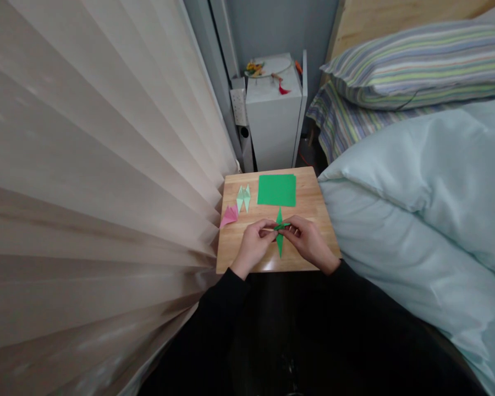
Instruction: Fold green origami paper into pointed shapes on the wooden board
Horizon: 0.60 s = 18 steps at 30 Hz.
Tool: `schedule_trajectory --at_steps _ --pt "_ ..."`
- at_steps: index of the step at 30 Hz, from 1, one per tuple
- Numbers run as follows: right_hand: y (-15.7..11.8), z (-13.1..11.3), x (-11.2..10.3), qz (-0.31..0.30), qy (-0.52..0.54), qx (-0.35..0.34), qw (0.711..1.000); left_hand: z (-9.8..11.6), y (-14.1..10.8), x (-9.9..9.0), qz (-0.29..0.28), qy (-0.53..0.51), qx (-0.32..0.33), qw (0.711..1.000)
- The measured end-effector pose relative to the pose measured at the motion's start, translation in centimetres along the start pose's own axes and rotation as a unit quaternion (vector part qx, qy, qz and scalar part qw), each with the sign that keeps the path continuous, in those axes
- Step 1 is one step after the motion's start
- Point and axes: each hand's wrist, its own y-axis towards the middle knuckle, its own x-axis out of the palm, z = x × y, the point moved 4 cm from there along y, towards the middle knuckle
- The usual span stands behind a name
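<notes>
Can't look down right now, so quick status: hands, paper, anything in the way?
Left hand and right hand both on folded green paper. Green sheets flat just beyond. Nothing visibly blocking either hand.

On your counter (226, 258), the paper stack (276, 190) lies at the far edge; two folded pieces sit left of it. The bed (416, 209) stands right; the curtain (107, 165), left.

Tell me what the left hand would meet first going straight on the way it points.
The left hand would first press into the folded green paper at its fingertips; just beyond, the right hand looks next in line, though depth is unclear here.
</notes>
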Motion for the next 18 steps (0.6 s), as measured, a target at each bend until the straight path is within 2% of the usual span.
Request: schedule_trajectory --at_steps 5,9,12,14,18 --pt "0.9 0.8 1.4 0.005 -0.01 -0.002 1.0 0.8 -0.6 -1.1 0.022 0.115 0.012 0.993" --pt "3.0 2.1 3.9 -0.002 -0.023 0.009 1.0 1.9 -1.5 -3.1 0.064 0.31 0.029 0.948" --pt "5.3 3.6 6.0 -0.003 -0.09 0.033 0.995 1.9 -2.1 -4.1 0.029 0.433 -0.018 0.901" --pt "7.2 4.6 7.2 0.004 -0.112 0.044 0.993 1.6 -2.4 -4.3 -0.009 0.479 -0.046 0.876" --pt "10.6 6.6 8.8 0.014 -0.159 0.072 0.985 1.2 -3.2 -4.1 -0.06 0.511 -0.061 0.855"
